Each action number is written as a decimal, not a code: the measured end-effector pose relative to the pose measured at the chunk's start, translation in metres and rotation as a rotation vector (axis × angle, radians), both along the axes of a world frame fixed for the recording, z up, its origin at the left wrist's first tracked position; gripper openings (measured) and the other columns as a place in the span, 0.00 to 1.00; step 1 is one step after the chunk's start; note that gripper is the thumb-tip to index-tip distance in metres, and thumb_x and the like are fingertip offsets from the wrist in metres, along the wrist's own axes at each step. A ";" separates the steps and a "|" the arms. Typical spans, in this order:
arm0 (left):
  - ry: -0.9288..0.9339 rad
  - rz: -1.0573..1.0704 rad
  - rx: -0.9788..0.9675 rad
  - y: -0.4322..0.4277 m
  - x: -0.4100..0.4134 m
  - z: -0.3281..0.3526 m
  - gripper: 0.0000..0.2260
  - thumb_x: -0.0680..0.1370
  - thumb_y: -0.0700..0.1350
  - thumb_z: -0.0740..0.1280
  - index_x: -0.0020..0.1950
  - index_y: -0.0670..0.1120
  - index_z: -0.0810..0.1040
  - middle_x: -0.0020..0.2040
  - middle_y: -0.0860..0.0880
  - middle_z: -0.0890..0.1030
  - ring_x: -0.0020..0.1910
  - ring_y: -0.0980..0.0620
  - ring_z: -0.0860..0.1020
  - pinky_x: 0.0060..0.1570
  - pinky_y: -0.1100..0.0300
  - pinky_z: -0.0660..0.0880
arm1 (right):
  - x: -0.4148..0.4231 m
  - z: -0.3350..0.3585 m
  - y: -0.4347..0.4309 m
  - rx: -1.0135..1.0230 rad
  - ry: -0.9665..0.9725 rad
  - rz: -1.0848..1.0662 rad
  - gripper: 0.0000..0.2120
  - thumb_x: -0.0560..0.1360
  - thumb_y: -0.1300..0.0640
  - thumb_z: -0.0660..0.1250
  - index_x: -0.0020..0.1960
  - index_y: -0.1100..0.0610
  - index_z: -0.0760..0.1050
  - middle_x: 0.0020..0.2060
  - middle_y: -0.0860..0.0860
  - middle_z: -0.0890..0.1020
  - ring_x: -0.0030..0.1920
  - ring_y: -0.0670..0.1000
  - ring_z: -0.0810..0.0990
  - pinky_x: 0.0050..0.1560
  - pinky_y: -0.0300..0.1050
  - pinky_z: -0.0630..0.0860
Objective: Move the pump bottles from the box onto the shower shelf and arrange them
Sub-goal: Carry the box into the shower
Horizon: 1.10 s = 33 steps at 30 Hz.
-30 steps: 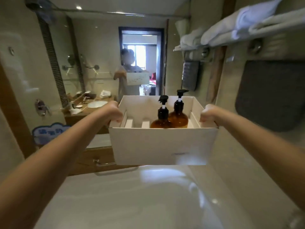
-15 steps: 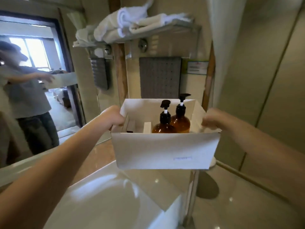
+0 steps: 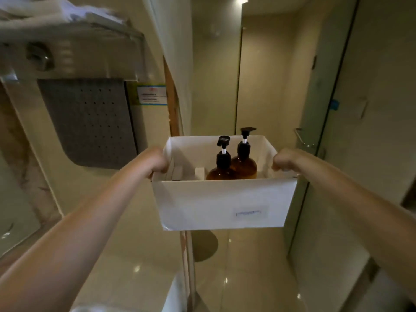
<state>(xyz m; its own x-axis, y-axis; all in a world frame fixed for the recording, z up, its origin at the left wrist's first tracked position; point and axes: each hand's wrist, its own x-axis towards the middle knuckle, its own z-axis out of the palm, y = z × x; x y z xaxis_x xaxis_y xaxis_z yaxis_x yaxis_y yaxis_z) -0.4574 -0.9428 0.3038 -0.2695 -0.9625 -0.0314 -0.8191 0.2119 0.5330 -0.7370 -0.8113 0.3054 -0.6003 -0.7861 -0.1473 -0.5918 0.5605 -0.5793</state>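
Left hand and right hand curl their fingers over the white box's side rims; inside stand two amber pump bottles, touching (likely smooth, rigid, weighty if full); grasp each round its body, not the pump.

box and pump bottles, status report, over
Left hand and right hand grip the box by its side rims, held in the air. Both pump bottles upright inside, right half. Nothing over the bottles; shower shelf not in view.
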 end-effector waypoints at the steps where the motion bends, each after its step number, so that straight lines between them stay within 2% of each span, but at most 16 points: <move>1: -0.007 -0.026 0.003 -0.004 -0.009 0.000 0.13 0.73 0.35 0.66 0.58 0.40 0.75 0.49 0.40 0.78 0.45 0.42 0.77 0.36 0.53 0.74 | -0.005 0.001 0.005 0.008 0.009 -0.035 0.15 0.73 0.66 0.65 0.59 0.66 0.73 0.41 0.57 0.77 0.47 0.57 0.76 0.41 0.46 0.72; 3: -0.027 -0.073 0.003 -0.010 -0.026 0.001 0.14 0.73 0.36 0.66 0.58 0.40 0.74 0.49 0.40 0.76 0.46 0.42 0.76 0.38 0.53 0.74 | -0.015 0.002 0.013 0.025 0.022 -0.096 0.13 0.73 0.66 0.65 0.57 0.66 0.74 0.35 0.55 0.74 0.41 0.56 0.76 0.32 0.41 0.70; 6: -0.042 -0.124 -0.003 -0.018 -0.047 0.002 0.13 0.72 0.35 0.67 0.56 0.38 0.74 0.42 0.42 0.74 0.40 0.44 0.74 0.33 0.54 0.72 | -0.026 0.002 0.022 0.056 0.026 -0.167 0.13 0.74 0.65 0.64 0.58 0.66 0.73 0.35 0.56 0.74 0.35 0.54 0.74 0.26 0.40 0.66; 9: -0.089 -0.172 0.002 -0.024 -0.064 0.002 0.14 0.71 0.36 0.69 0.56 0.38 0.74 0.38 0.43 0.73 0.34 0.46 0.73 0.27 0.56 0.70 | -0.038 -0.002 0.026 0.067 0.022 -0.218 0.16 0.74 0.65 0.64 0.61 0.68 0.72 0.46 0.59 0.75 0.44 0.56 0.74 0.26 0.42 0.65; 13: -0.115 -0.229 0.039 -0.035 -0.084 -0.002 0.18 0.72 0.36 0.68 0.61 0.37 0.71 0.49 0.39 0.75 0.41 0.43 0.75 0.32 0.55 0.72 | -0.053 -0.008 0.024 0.088 -0.007 -0.268 0.19 0.74 0.67 0.64 0.64 0.68 0.69 0.62 0.63 0.74 0.49 0.58 0.73 0.27 0.42 0.66; 16: -0.152 -0.240 0.043 -0.044 -0.099 -0.006 0.21 0.73 0.37 0.68 0.64 0.38 0.68 0.50 0.40 0.72 0.41 0.44 0.73 0.27 0.57 0.69 | -0.064 -0.012 0.020 0.080 -0.057 -0.321 0.20 0.75 0.67 0.64 0.66 0.67 0.68 0.64 0.62 0.72 0.58 0.61 0.73 0.36 0.46 0.71; 19: -0.172 -0.248 0.041 -0.056 -0.116 -0.011 0.22 0.73 0.37 0.68 0.65 0.38 0.67 0.53 0.39 0.72 0.45 0.43 0.73 0.27 0.57 0.69 | -0.076 -0.016 0.010 0.089 -0.053 -0.331 0.21 0.74 0.67 0.64 0.66 0.67 0.67 0.64 0.63 0.73 0.58 0.61 0.74 0.34 0.45 0.69; 21: -0.180 -0.248 0.025 -0.066 -0.130 -0.013 0.23 0.73 0.37 0.68 0.66 0.37 0.67 0.59 0.37 0.73 0.48 0.41 0.74 0.28 0.56 0.70 | -0.089 -0.020 0.001 0.098 -0.071 -0.330 0.21 0.74 0.68 0.64 0.67 0.67 0.67 0.65 0.63 0.72 0.61 0.61 0.73 0.38 0.47 0.70; 23: -0.175 -0.247 0.014 -0.077 -0.144 -0.014 0.23 0.72 0.37 0.69 0.65 0.36 0.68 0.61 0.37 0.73 0.49 0.41 0.75 0.26 0.56 0.69 | -0.105 -0.023 -0.009 0.098 -0.087 -0.336 0.21 0.75 0.68 0.63 0.68 0.67 0.66 0.66 0.62 0.72 0.63 0.61 0.72 0.41 0.47 0.70; 24: -0.169 -0.245 0.012 -0.083 -0.152 -0.015 0.22 0.72 0.37 0.69 0.64 0.36 0.68 0.61 0.37 0.74 0.47 0.42 0.74 0.24 0.57 0.68 | -0.113 -0.024 -0.015 0.099 -0.087 -0.334 0.21 0.75 0.67 0.63 0.67 0.67 0.67 0.66 0.62 0.72 0.62 0.61 0.73 0.39 0.45 0.71; 26: -0.145 -0.240 0.022 -0.094 -0.168 -0.016 0.21 0.72 0.36 0.69 0.63 0.36 0.70 0.60 0.37 0.74 0.45 0.43 0.74 0.24 0.57 0.69 | -0.130 -0.027 -0.029 0.103 -0.072 -0.313 0.20 0.75 0.67 0.63 0.66 0.67 0.68 0.64 0.62 0.73 0.56 0.59 0.75 0.27 0.39 0.70; 28: -0.101 -0.238 0.053 -0.108 -0.186 -0.019 0.20 0.72 0.35 0.68 0.63 0.37 0.71 0.60 0.37 0.75 0.50 0.40 0.76 0.35 0.55 0.74 | -0.150 -0.029 -0.045 0.103 -0.043 -0.290 0.20 0.75 0.67 0.64 0.65 0.68 0.68 0.63 0.62 0.74 0.50 0.58 0.75 0.19 0.37 0.67; 30: -0.045 -0.222 0.063 -0.120 -0.203 -0.021 0.19 0.72 0.33 0.68 0.63 0.36 0.71 0.60 0.35 0.75 0.56 0.37 0.77 0.42 0.52 0.74 | -0.173 -0.031 -0.061 0.078 -0.027 -0.271 0.19 0.74 0.67 0.64 0.65 0.68 0.69 0.63 0.63 0.73 0.55 0.60 0.75 0.24 0.40 0.66; 33: -0.009 -0.195 0.038 -0.133 -0.232 -0.019 0.18 0.72 0.32 0.68 0.61 0.35 0.72 0.59 0.36 0.75 0.56 0.36 0.76 0.40 0.52 0.73 | -0.207 -0.031 -0.085 0.053 0.007 -0.248 0.19 0.74 0.66 0.65 0.64 0.68 0.70 0.63 0.63 0.74 0.61 0.61 0.74 0.39 0.44 0.71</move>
<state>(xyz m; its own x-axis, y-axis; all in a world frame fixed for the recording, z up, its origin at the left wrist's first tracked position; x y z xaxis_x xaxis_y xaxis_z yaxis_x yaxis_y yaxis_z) -0.6897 -1.0758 0.2849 -0.4500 -0.8903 -0.0697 -0.7692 0.3468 0.5367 -0.9439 -0.8966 0.2745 -0.7748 -0.6062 -0.1797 -0.4363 0.7183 -0.5419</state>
